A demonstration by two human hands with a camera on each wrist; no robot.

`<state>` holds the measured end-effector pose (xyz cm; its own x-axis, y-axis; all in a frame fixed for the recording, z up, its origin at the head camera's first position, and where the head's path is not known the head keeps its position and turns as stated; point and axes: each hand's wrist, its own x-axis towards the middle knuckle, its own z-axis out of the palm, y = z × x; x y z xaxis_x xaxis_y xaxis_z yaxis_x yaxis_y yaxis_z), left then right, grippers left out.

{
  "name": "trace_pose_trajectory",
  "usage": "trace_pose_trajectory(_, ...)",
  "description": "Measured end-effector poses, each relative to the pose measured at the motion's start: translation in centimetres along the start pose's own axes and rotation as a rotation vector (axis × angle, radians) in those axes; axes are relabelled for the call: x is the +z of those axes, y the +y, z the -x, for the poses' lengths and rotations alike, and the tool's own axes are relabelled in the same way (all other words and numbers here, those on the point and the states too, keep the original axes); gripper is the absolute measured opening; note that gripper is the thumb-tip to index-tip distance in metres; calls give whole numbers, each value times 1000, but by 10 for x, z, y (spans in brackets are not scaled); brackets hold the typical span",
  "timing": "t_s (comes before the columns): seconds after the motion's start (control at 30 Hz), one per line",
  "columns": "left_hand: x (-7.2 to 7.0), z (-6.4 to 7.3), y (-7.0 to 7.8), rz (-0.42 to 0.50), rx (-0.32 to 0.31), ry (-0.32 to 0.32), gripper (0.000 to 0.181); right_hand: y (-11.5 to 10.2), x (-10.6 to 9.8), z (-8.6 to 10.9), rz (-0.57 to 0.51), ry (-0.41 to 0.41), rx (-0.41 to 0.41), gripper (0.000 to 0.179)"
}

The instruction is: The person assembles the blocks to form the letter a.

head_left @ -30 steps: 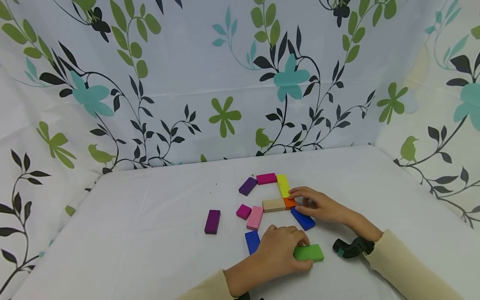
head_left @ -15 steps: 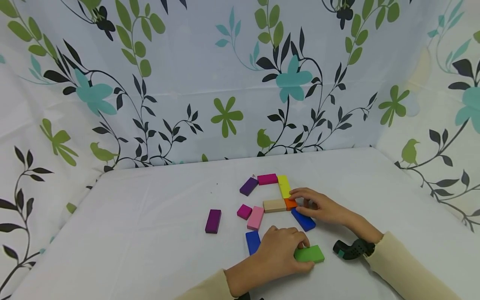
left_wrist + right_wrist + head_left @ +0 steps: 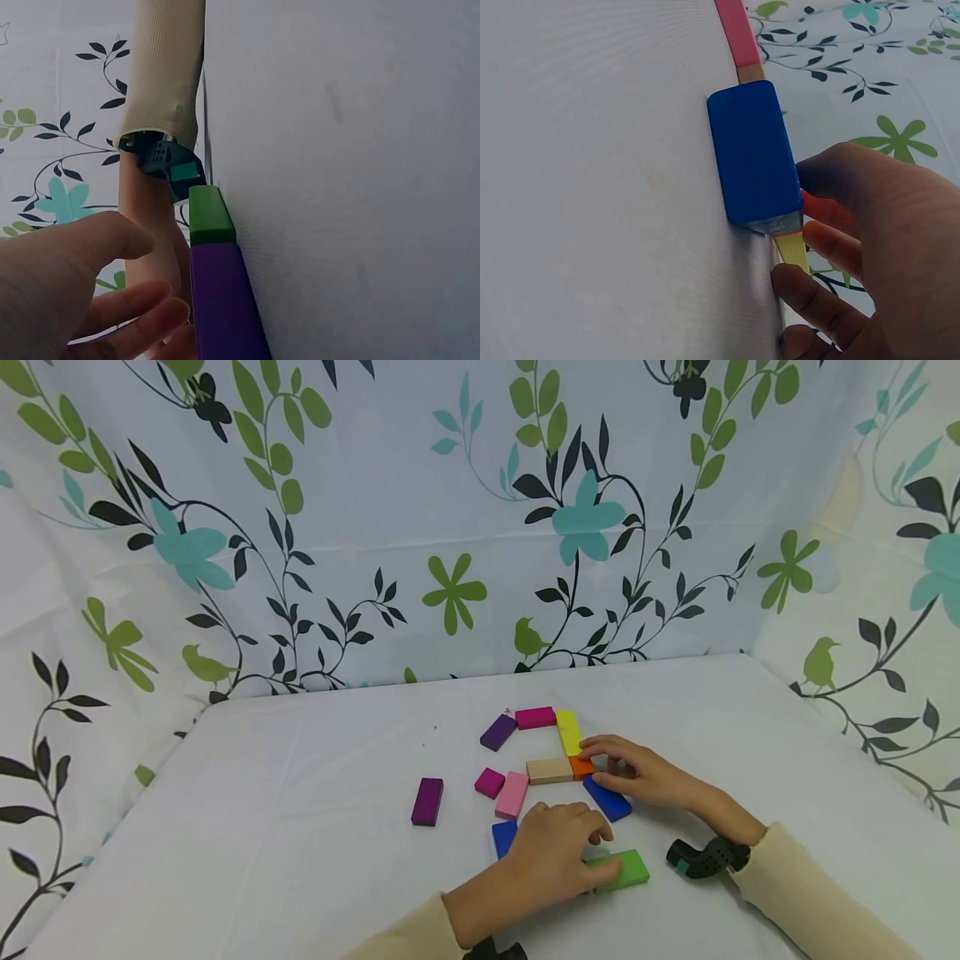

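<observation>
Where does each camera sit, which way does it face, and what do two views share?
Head: worn on the head, facing forward and down at toy blocks; left hand, right hand and sleeves show.
Left wrist: on that wrist, facing a green block and purple block; left hand and right sleeve show.
Right wrist: on that wrist, facing a blue block; right hand shows.
Head and left wrist share the green block.

Right hand [image 3: 645, 772] seemingly pinches orange block [image 3: 580, 768].

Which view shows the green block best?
Head: the green block's top is in view, though the left hand hides part. Left wrist: a smaller portion shows beyond a purple block. Right wrist: none visible.
</observation>
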<state>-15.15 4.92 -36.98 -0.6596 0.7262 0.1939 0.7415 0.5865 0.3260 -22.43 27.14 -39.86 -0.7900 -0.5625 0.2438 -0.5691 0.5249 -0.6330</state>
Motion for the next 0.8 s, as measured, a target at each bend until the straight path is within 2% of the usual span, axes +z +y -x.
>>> trace_pose_trajectory(0.17,-6,2,-2,-2,-17,55,17,1,0,1,-1,1,-7,33)
trace_pose_trajectory(0.4,-22,5,-12,39,-21,203,10,3,0,1,0,4,-15,31)
trace_pose_trajectory(0.6,-33,9,-22,48,-53,195,11,2,-1,0,12,5,-14,31)
trace_pose_trajectory(0.8,-34,14,-36,-30,-115,224,12,0,-2,0,7,0,-8,31)
